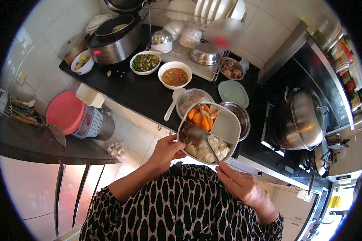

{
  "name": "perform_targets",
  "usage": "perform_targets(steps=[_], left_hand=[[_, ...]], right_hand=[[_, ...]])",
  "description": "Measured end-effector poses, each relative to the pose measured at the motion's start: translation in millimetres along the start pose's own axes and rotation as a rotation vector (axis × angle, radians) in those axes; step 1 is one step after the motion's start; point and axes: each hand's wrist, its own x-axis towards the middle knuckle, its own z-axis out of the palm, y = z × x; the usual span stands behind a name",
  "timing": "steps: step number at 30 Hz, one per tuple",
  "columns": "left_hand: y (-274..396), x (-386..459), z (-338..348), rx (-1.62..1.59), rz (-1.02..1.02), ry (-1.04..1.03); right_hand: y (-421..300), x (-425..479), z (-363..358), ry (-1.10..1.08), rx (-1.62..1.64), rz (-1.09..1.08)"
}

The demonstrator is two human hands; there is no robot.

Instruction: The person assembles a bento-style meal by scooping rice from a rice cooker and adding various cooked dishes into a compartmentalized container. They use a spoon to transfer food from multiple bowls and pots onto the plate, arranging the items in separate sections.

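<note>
My left hand [166, 153] grips the left rim of a white divided lunch box [227, 121], thumb on the edge. A metal spoon [212, 148] is in my right hand [239, 183], its blurred head down in the box among dark food. White rice [209, 149] fills the near compartment. Orange carrot pieces [199, 117] with other food lie in the far left one, and the right compartment is bare. Partly under the box are a covered bowl [190, 98] of food and a steel bowl [244, 120]. A white rice paddle [172, 104] lies left of them.
On the black counter stand a bowl of brown soup [175, 75], a bowl of chopped greens [145, 62] and a rice cooker [117, 39] with its lid up. A pale green lid [233, 93] lies at right. A large steel pot [303, 120] sits on the stove. Behind is a dish rack [181, 55].
</note>
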Motion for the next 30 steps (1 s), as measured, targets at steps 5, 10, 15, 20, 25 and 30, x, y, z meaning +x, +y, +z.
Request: perform_targets(steps=[5, 10, 15, 20, 25, 30], left_hand=[[1, -8, -9, -0.028, -0.005, 0.019], [5, -17, -19, -0.030, 0.044, 0.069], [2, -22, -28, -0.014, 0.073, 0.087], [9, -28, -28, -0.084, 0.067, 0.140], [9, -32, -34, -0.134, 0.094, 0.144], [9, -30, -40, -0.133, 0.105, 0.175]], right_hand=[[-2, 14, 4, -0.076, 0.007, -0.017], [0, 16, 9, 0.080, 0.045, -0.030], [3, 22, 21, 0.086, 0.086, -0.067], [3, 37, 31, -0.033, 0.093, -0.109], [4, 42, 25, 0.077, 0.108, -0.143], [5, 38, 23, 0.073, 0.132, -0.119]])
